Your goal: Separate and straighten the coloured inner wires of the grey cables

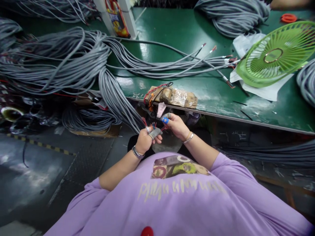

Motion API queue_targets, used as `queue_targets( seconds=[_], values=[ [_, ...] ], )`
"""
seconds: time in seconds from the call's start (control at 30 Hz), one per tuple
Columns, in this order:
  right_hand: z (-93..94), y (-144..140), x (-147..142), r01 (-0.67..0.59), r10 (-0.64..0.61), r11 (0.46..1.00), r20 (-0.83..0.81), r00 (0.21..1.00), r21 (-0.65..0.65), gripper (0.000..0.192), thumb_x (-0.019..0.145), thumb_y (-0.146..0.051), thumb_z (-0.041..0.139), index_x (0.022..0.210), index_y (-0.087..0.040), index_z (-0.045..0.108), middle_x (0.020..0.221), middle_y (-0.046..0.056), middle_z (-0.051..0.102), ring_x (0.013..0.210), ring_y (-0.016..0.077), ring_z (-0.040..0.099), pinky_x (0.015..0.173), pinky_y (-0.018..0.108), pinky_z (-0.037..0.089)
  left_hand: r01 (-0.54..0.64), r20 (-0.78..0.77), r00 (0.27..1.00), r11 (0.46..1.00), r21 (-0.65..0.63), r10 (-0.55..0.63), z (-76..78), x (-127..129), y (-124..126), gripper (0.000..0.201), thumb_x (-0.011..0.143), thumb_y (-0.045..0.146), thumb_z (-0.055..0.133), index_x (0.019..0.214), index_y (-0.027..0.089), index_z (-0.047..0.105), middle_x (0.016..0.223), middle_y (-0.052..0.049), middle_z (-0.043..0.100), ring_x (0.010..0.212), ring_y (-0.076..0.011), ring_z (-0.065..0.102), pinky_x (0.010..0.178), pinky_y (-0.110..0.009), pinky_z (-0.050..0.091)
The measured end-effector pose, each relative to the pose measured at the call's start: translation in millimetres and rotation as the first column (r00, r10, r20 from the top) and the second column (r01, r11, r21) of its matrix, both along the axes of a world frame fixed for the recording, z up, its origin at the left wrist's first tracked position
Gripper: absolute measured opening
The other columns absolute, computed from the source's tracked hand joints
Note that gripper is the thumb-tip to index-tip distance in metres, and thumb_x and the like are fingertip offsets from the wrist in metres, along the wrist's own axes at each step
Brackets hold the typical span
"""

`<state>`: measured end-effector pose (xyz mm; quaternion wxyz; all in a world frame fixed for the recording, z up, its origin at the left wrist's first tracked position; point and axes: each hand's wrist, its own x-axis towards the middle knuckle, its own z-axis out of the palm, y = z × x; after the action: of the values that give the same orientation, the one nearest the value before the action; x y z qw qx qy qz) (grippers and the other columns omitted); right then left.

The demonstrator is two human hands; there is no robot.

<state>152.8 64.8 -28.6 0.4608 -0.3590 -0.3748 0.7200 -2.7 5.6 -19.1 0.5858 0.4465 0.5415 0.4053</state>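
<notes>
Grey is the colour of nearly everything here: a thick bundle of grey cables (118,98) drops off the edge of the green surface (187,29) and runs down to the left hand (145,140), which is closed around its end. Each cable has a smooth grey jacket, and at the gripped end the jackets are cut back so that thin red and dark inner wires (154,126) stick out in a small tuft between the two hands. The left hand's forefinger wears a grey wrap, and a watch sits on that wrist. The right hand (176,126) is narrowed to a pinch on those inner wires, its thumb capped with a blue wrap and a thin bracelet on its wrist. Both hands are held just below the edge of the surface, in front of a purple shirt. Just above them, on the edge, lies a worn wooden block (176,97) with red wire looped on it. Farther right a green fan guard (278,54) rests on white sheets
</notes>
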Motion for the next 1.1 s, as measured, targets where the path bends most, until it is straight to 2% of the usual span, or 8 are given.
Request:
queue_targets(
  seconds=[0.13,0.2,0.33,0.47,0.57,0.73,0.97,1.1],
  values=[
    [-10.1,-14,2,-0.066,0.051,0.991,-0.124,0.991,-0.117,0.034,0.064,-0.040,0.079,0.086,-0.018,0.065,0.071,-0.003,0.058,0.058,0.0069,0.048,0.055,0.021,0.044,-0.132,0.048,0.990,0.991,0.029,0.130,-2.4,-1,4,0.035,0.076,0.048,0.066,0.068,0.014,0.059,0.058,-0.005,0.068,0.045,-0.0138,0.063,0.035,-0.019,0.033],
    [-10.0,-22,2,-0.087,0.084,0.995,-0.079,0.993,-0.040,0.035,0.064,-0.039,0.080,0.088,-0.018,0.067,0.077,-0.001,0.061,0.062,0.0084,0.051,0.057,0.022,0.044,-0.132,0.047,0.990,0.991,0.035,0.131,-3.0,-1,4,0.035,0.076,0.047,0.066,0.067,0.014,0.058,0.058,-0.005,0.068,0.044,-0.0137,0.063,0.036,-0.019,0.033],
    [2.0,-26,1,-0.028,0.014,0.986,0.089,0.996,0.166,0.026,0.067,-0.039,0.078,0.075,-0.017,0.065,0.071,-0.001,0.062,0.064,0.0103,0.050,0.061,0.024,0.042,-0.091,0.037,0.995,0.995,0.037,0.089,-2.6,1,3,0.037,0.077,0.049,0.065,0.068,0.014,0.059,0.060,-0.006,0.069,0.046,-0.0139,0.064,0.037,-0.019,0.036],
    [14.7,-20,-4,-0.046,0.017,0.979,0.144,0.989,0.200,0.028,0.068,-0.042,0.076,0.070,-0.018,0.062,0.065,-0.002,0.059,0.061,0.0104,0.049,0.061,0.025,0.042,0.052,-0.026,0.998,0.998,0.042,-0.051,1.3,1,0,0.038,0.076,0.050,0.067,0.067,0.013,0.061,0.063,-0.008,0.070,0.051,-0.0154,0.066,0.042,-0.021,0.043],
    [18.1,-15,-8,-0.054,0.019,0.978,0.169,0.985,0.200,0.031,0.066,-0.044,0.076,0.070,-0.017,0.061,0.066,-0.001,0.060,0.060,0.0103,0.049,0.058,0.024,0.040,0.012,-0.043,0.999,0.996,0.089,-0.008,2.6,0,-1,0.037,0.078,0.048,0.065,0.065,0.014,0.061,0.061,-0.007,0.069,0.049,-0.0143,0.065,0.040,-0.021,0.041],
    [15.1,-16,-12,-0.055,0.035,0.988,0.144,0.989,0.142,0.035,0.064,-0.047,0.077,0.070,-0.017,0.061,0.063,-0.002,0.058,0.055,0.0088,0.045,0.052,0.023,0.037,-0.171,0.050,0.985,0.979,0.108,0.166,0.3,2,-1,0.034,0.077,0.048,0.063,0.070,0.015,0.059,0.061,-0.005,0.069,0.045,-0.0137,0.063,0.036,-0.020,0.034],
    [7.3,-14,-8,-0.004,0.003,0.998,-0.018,1.000,-0.062,0.028,0.067,-0.039,0.075,0.070,-0.017,0.058,0.056,-0.006,0.047,0.051,0.0061,0.039,0.050,0.020,0.035,-0.226,0.064,0.973,0.970,0.089,0.221,7.1,1,0,0.032,0.074,0.046,0.064,0.068,0.015,0.060,0.052,-0.001,0.064,0.038,-0.0107,0.057,0.033,-0.019,0.030],
    [12.9,-14,-9,-0.136,0.135,0.990,-0.027,0.991,-0.048,0.032,0.067,-0.044,0.076,0.078,-0.016,0.063,0.067,-0.003,0.056,0.057,0.0068,0.046,0.054,0.021,0.039,-0.173,0.032,0.985,0.978,0.113,0.170,6.6,0,-2,0.031,0.078,0.042,0.063,0.063,0.016,0.058,0.052,-0.001,0.064,0.038,-0.0092,0.056,0.034,-0.018,0.031]
  ],
)
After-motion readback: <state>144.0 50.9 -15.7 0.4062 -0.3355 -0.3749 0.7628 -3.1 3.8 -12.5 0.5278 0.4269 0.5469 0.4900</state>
